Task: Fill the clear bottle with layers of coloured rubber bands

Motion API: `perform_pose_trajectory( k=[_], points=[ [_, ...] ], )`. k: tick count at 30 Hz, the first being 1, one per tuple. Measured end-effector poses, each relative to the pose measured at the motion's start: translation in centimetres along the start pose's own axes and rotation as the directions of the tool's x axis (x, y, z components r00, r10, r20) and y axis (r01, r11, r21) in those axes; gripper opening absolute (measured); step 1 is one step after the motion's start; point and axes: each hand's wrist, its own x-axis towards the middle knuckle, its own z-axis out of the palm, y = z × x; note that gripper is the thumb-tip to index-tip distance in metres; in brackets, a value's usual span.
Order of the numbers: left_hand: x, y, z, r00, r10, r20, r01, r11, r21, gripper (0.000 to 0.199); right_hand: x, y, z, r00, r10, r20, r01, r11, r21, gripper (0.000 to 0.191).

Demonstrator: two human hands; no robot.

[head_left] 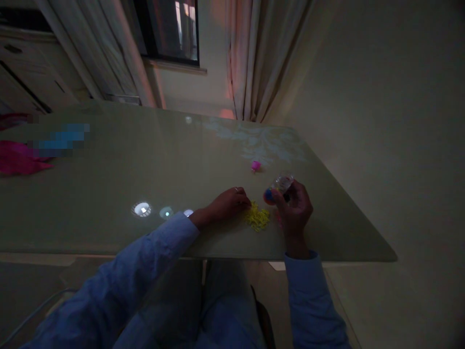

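My right hand (298, 208) grips a small clear plastic container (284, 182) above the table, tilted, with blue and red at its near end. Whether that colour is a lid or contents, I cannot tell. Just left of it lies a loose pile of small yellow pieces (257, 217) on the tabletop. At the left edge of this pile, my left hand (232, 201) rests low with its fingers bent together; what is between the fingertips is hidden. A ring shows on that hand. Something pinkish (279, 218) lies partly hidden beside my right wrist.
A small pink object (256, 166) sits beyond the pile on the glossy table (163, 165). Pink cloth (22, 160) and a blurred blue item (63, 139) lie at the far left. A wall (392, 145) stands to the right, curtains (243, 58) behind.
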Motion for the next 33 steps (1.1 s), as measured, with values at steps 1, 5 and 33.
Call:
perform_pose_trajectory(
  k=[1, 5, 33],
  points=[
    [0.0, 0.0, 0.0, 1.0, -0.008, -0.003, 0.008, 1.0, -0.012, 0.019, 0.0, 0.0, 0.0, 1.0, -0.003, 0.003, 0.003, 1.0, -0.003, 0.042],
    [0.2, 0.0, -0.1, 0.998, -0.037, -0.041, 0.035, 0.997, -0.063, 0.018, 0.0, -0.2, 0.0, 1.0, -0.008, 0.01, 0.008, 0.999, -0.042, 0.041],
    [1.1, 0.8, -1.8, 0.858, -0.484, -0.171, 0.227, 0.657, -0.719, 0.061, 0.0, -1.4, -0.1, 0.984, -0.134, 0.116, 0.145, 0.985, -0.09, 0.036]
  ],
)
